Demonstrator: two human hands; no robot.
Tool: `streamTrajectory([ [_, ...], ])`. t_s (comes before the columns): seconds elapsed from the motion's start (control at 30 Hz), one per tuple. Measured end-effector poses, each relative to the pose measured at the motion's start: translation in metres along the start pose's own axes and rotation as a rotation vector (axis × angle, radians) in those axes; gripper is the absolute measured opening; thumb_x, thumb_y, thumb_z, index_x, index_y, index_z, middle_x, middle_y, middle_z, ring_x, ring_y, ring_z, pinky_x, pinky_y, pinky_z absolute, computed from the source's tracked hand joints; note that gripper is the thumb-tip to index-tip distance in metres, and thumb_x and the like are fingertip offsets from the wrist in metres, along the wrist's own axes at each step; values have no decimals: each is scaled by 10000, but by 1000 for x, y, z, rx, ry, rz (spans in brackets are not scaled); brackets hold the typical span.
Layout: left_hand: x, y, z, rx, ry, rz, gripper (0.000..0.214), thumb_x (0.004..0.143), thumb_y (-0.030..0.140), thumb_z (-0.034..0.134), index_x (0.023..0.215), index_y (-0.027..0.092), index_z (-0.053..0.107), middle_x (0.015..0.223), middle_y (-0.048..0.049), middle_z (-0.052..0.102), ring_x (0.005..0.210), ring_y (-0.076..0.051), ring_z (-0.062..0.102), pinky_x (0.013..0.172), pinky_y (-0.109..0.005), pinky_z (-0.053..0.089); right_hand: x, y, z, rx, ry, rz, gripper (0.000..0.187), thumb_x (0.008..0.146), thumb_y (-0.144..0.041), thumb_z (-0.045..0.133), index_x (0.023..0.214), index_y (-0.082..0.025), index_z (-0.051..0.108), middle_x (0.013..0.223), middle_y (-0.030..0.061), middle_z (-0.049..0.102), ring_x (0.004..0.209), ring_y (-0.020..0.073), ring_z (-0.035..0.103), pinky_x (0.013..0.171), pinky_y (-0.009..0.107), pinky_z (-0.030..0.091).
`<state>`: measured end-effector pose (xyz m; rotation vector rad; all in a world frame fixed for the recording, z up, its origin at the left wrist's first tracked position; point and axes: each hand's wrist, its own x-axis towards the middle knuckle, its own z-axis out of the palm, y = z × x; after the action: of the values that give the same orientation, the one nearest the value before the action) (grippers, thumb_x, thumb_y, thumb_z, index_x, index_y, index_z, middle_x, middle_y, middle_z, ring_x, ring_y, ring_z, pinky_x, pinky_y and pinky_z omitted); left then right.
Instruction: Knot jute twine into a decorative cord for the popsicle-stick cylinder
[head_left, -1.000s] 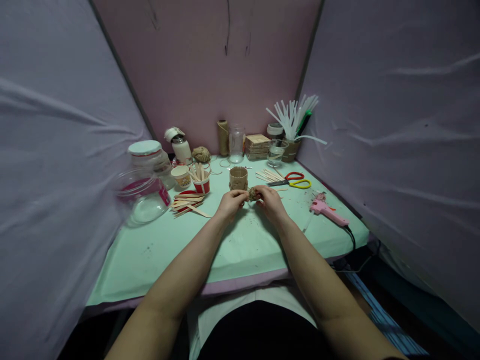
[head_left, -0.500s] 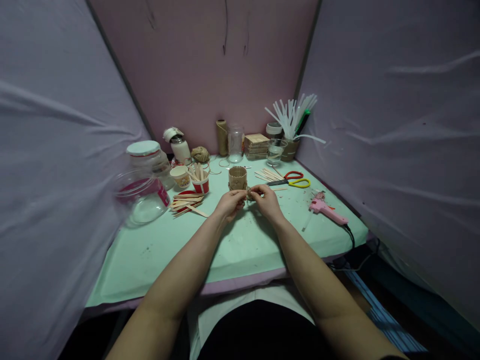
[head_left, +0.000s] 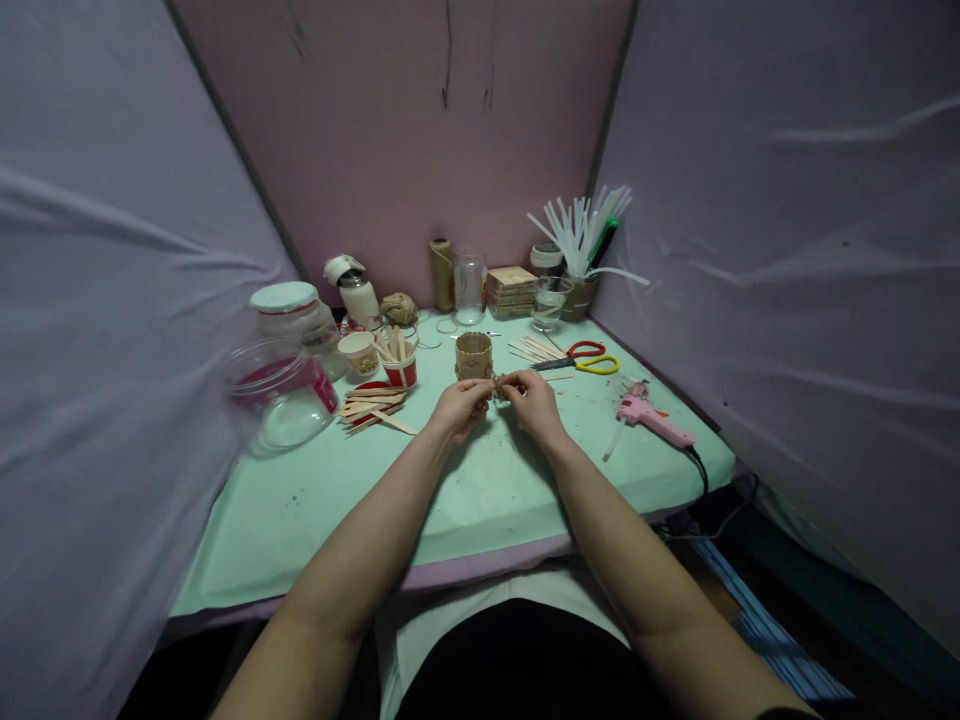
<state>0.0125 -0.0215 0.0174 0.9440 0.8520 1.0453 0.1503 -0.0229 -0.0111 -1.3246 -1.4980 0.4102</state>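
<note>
A small brown pot [head_left: 474, 352] with a scalloped rim stands upright on the table, just beyond my fingertips. My left hand [head_left: 460, 408] is closed, thumb and fingers pinched at a short bit of tan twine [head_left: 496, 388]. From the other side my right hand [head_left: 531, 402] pinches the same twine, its fingertips almost meeting the left ones. The twine lies close against the pot's lower front; whether it is joined to the pot I cannot tell. My fingers hide the pot's base.
Left are craft sticks [head_left: 371, 405], a red cup of sticks [head_left: 400, 372] and clear jars [head_left: 289, 410]. Scissors [head_left: 581, 358] and a pink glue gun [head_left: 654, 420] lie right. Along the back stand a twine ball [head_left: 400, 309], a glass jar [head_left: 471, 290] and glue sticks [head_left: 577, 235].
Both hands keep their pinch on the twine, with barely any shift of the fingers. The whole view has drifted very slightly.
</note>
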Motion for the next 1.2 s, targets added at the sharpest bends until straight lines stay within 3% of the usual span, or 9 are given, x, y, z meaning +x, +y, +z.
streamTrajectory([
  [0.2,1,-2,1,49,37,13,293,534,332,766,672,111,633,540,28,472,434,-26,322,402,-184,170,1,-1,-1,-3,3,13,121,724,-208,538,774,-190,647,802,46,600,742,172,539,721,320,441],
  [0.33,4,-6,-2,183,148,144,270,584,345,729,713,117,665,545,19,520,459,-47,356,426,-198,229,-1,-11,-2,63,57,-51,237,717,-194,533,937,-182,622,922,63,573,768,161,537,694,296,456],
  [0.5,4,-8,-2,299,175,293,197,619,299,705,706,124,686,630,-17,611,595,-97,481,563,-222,379,-4,-23,-5,102,8,-159,92,749,-273,561,784,-193,588,836,41,571,761,159,521,685,285,442],
  [0.6,3,-7,0,295,140,279,179,631,285,698,714,127,688,636,-19,620,605,-102,492,583,-227,390,-3,-23,-5,176,-1,-53,146,761,-332,558,722,-193,573,769,32,577,749,160,524,677,287,433],
  [0.8,4,-6,2,228,21,189,247,601,265,723,803,125,695,602,-8,597,529,-72,425,511,-206,313,2,-15,-2,619,-92,330,281,687,-455,626,731,-182,573,610,-19,543,566,112,484,539,242,376],
  [1.07,2,-4,-1,136,-24,22,339,551,279,771,846,128,699,653,-27,609,527,-57,436,478,-185,265,2,-11,-3,694,-150,379,310,664,-471,655,743,-180,582,617,-19,555,559,106,493,536,232,370],
  [1.2,0,-2,0,106,-27,12,296,578,316,752,799,127,701,720,-55,639,541,-58,441,478,-188,278,2,-10,-3,678,-154,363,321,675,-483,644,755,-180,576,621,-21,557,550,103,483,531,231,362],
])
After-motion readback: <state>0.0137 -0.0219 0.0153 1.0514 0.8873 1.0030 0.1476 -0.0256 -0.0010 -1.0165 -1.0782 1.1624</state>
